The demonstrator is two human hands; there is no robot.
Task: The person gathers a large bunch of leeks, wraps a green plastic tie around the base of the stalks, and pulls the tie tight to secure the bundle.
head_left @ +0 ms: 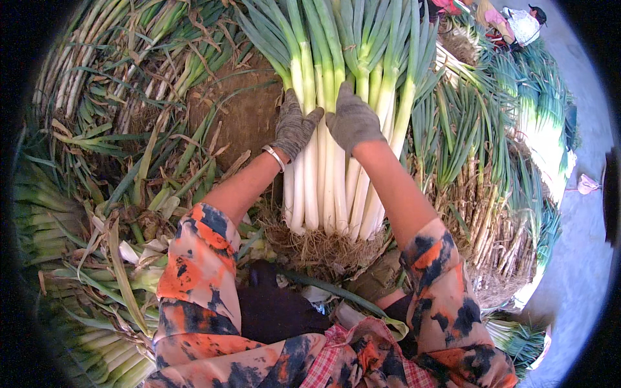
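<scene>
A broad bundle of long green onions [331, 174] lies in front of me, white stalks toward me and green leaves pointing away. Their shaggy brown roots [323, 251] hang at the near end. My left hand [295, 124], in a grey knit glove with a white bracelet at the wrist, is closed round the bundle's left side, its thumb across the front stalks. On the right part, my right hand [353, 119], gloved the same way, grips the stalks from above, thumb toward the left one. The fingertips of both hands are partly hidden among the stalks.
Untrimmed green onions [84, 71] lie heaped at the far left, and more [485, 213] are stacked at the right. Stripped leaves [139, 187] litter the left side. Trimmed white stalks [543, 123] stand beside a pale floor [576, 258]. Another person [521, 26] is at the far right.
</scene>
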